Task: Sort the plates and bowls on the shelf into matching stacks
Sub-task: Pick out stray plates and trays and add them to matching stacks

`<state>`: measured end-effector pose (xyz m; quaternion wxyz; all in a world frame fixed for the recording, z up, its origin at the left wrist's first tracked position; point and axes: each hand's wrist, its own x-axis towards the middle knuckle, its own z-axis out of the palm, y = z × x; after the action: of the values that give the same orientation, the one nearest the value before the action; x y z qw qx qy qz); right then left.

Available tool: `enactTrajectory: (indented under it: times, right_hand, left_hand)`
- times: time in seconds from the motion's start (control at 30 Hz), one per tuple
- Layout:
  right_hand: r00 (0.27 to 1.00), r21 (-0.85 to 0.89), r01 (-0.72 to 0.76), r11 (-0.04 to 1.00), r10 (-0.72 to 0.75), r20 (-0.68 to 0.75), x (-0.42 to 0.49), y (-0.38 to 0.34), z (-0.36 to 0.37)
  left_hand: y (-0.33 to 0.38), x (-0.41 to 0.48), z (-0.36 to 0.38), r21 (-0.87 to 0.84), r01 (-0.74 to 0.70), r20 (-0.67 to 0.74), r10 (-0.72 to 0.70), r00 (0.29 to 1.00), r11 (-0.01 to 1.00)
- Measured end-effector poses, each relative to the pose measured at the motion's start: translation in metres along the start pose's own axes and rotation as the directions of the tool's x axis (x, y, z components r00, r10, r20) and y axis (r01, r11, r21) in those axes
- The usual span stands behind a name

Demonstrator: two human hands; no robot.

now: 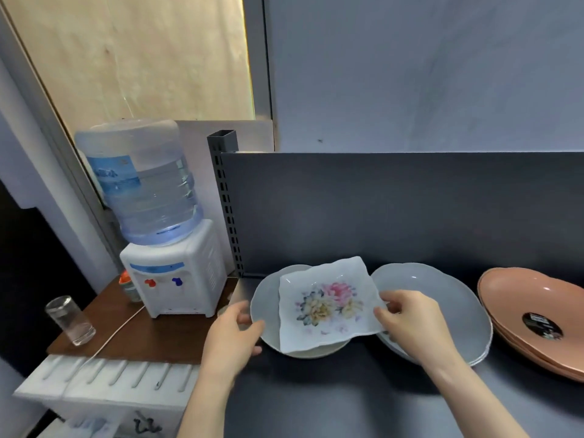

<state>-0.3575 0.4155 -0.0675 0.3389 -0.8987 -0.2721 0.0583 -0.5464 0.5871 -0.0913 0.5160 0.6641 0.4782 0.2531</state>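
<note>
A dark grey shelf [347,390] with a tall back panel fills the view, with a water dispenser [170,270] on a brown side table [132,339] to its left. At the far right of the shelf sits a stack of orange bowls [531,311], already matched. Just beside it is a stack of grey plates [442,298]. Left of that lies a lone grey plate [267,298] with a square flowered plate [328,305] resting on it, the odd one out. The left hand [234,339] grips the lone grey plate's near-left rim, thumb on top and fingers curled beneath, probably to steady it. The right hand [414,327] pinches the square flowered plate's right corner, seemingly to lift it clear so the grey plate can join its stack. A glass [71,320] stands on the side table.
</note>
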Motion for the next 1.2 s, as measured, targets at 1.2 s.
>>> enactTrajectory:
  times: [1.2]
  right_hand:
    - [0.514, 0.701, -0.025, 0.712, 0.611, -0.602, -0.159, 0.139, -0.18]
  left_hand:
    - [0.106, -0.077, 0.146, -0.385, -0.214, 0.386, 0.367, 0.846, 0.898]
